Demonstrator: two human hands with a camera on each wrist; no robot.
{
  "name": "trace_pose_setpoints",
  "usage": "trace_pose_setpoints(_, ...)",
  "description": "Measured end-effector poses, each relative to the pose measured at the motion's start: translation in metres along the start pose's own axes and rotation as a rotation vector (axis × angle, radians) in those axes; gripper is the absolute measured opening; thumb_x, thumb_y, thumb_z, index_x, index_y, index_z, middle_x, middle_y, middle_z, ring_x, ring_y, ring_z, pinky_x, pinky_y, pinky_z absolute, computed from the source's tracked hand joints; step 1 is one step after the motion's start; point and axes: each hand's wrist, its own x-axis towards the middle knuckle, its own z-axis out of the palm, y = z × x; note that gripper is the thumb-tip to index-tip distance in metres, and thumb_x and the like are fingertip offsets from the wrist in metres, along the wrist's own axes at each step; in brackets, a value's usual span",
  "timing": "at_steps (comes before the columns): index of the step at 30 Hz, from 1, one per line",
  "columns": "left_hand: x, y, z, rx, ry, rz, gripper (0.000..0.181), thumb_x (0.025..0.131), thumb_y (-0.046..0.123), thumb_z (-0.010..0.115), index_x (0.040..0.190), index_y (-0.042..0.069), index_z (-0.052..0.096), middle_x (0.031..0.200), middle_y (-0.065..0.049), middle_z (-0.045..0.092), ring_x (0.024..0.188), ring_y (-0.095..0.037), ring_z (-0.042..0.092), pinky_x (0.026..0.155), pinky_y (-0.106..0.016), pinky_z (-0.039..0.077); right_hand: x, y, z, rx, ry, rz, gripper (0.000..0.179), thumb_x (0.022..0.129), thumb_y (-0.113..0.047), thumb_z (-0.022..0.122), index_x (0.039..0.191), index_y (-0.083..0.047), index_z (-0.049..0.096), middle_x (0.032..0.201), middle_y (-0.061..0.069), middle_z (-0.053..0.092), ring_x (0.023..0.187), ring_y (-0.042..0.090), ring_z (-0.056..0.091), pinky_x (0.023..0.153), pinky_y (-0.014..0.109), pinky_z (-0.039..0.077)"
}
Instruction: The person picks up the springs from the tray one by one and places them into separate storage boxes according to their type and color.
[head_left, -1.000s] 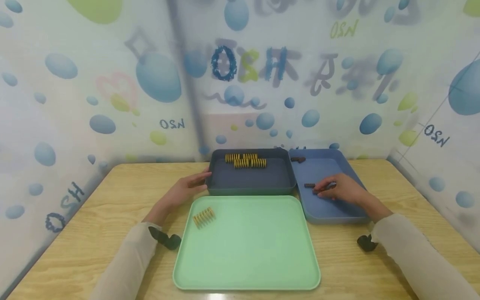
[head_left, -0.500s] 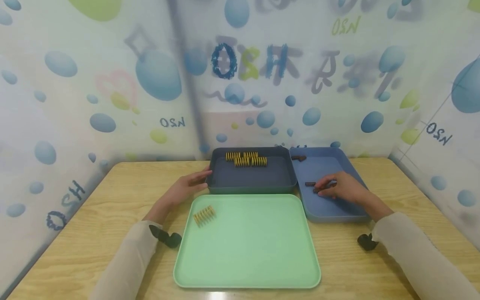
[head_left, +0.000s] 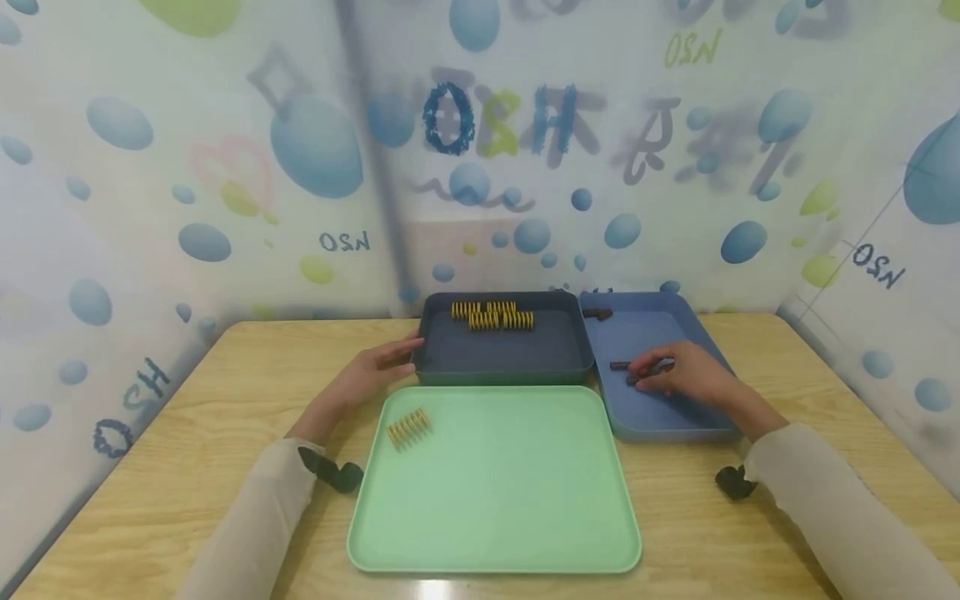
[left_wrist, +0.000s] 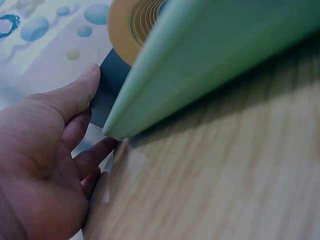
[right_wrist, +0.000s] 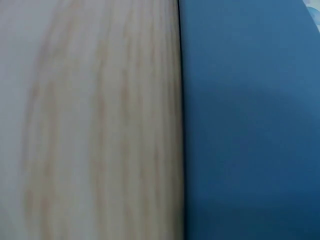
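My left hand (head_left: 367, 379) rests at the left side of the dark grey tray (head_left: 502, 362), its fingers fairly straight along the wall. In the left wrist view that hand (left_wrist: 47, 145) has thumb and fingers spread by the tray corner. Inside the blue tray (head_left: 637, 333), my right hand (head_left: 693, 375) pinches a small dark brown spring (head_left: 632, 381) between thumb and fingers, which cover most of it. A similar brown spring (head_left: 619, 365) lies just beside the fingertips. The right wrist view shows only the outer wall of the blue tray (right_wrist: 250, 125), no hand.
Several yellow springs (head_left: 517, 320) lie at the back of the grey tray. More brown springs (head_left: 597, 314) sit in the blue tray's far left corner. A light green tray (head_left: 495, 492) in front holds one gold spring (head_left: 409, 428). A patterned curtain (head_left: 480, 208) stands behind the table (head_left: 262, 367).
The head view has tipped slightly, so everything sits a little higher in it. Both hands keep their places, the right one still at the brown spring.
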Motion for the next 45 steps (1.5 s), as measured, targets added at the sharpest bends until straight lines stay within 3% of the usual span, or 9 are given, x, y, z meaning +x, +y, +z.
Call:
trace_pose_setpoints(7,0.001,0.0,0.0,0.001,-0.008,-0.006,0.048,0.096,0.013,0.059,0.142,0.007,0.045,0.152,-0.006,0.032,0.136,-0.028,0.035,0.113,-0.049,0.019,-0.001,-0.005,-0.003,-0.001,0.018,0.012,0.03,0.08,-0.018,0.078,0.107,-0.006,0.071,0.102,0.008,0.067,0.083,0.018,0.065,0.061,0.032,0.053)
trace_pose_setpoints(21,0.0,0.001,-0.001,0.006,-0.01,-0.012,0.048,0.097,0.014,0.058,0.142,0.007,0.045,0.152,-0.008,0.032,0.136,-0.029,0.035,0.113,-0.05,0.018,-0.001,-0.036,-0.005,0.003,0.055,-0.062,0.036,0.084,-0.028,0.075,0.113,-0.008,0.07,0.108,0.008,0.067,0.086,0.018,0.068,0.069,0.034,0.054)
trace_pose_setpoints(36,0.001,-0.001,-0.001,0.004,-0.001,-0.007,0.048,0.096,0.011,0.059,0.141,0.006,0.046,0.151,-0.008,0.033,0.134,-0.029,0.038,0.112,-0.048,0.02,0.005,-0.083,0.01,0.165,0.01,-0.159,0.032,0.083,-0.032,0.075,0.111,-0.017,0.07,0.119,0.008,0.062,0.092,0.027,0.067,0.076,0.041,0.055)
trace_pose_setpoints(43,0.013,-0.037,-0.001,-0.003,0.019,0.016,0.049,0.095,0.019,0.062,0.142,0.014,0.048,0.151,0.003,0.034,0.134,-0.023,0.038,0.113,-0.047,0.02,0.014,-0.108,0.021,0.165,-0.019,-0.162,0.033,0.082,-0.039,0.075,0.111,-0.024,0.069,0.115,0.007,0.063,0.082,0.029,0.062,0.066,0.043,0.052)
trace_pose_setpoints(45,0.013,-0.038,-0.002,-0.002,0.021,0.012,0.049,0.095,0.02,0.062,0.142,0.015,0.048,0.151,0.003,0.035,0.135,-0.023,0.037,0.113,-0.047,0.018,0.018,-0.114,0.025,0.168,-0.025,-0.17,0.034,0.081,-0.04,0.076,0.111,-0.025,0.069,0.111,0.006,0.064,0.08,0.033,0.061,0.066,0.046,0.052)
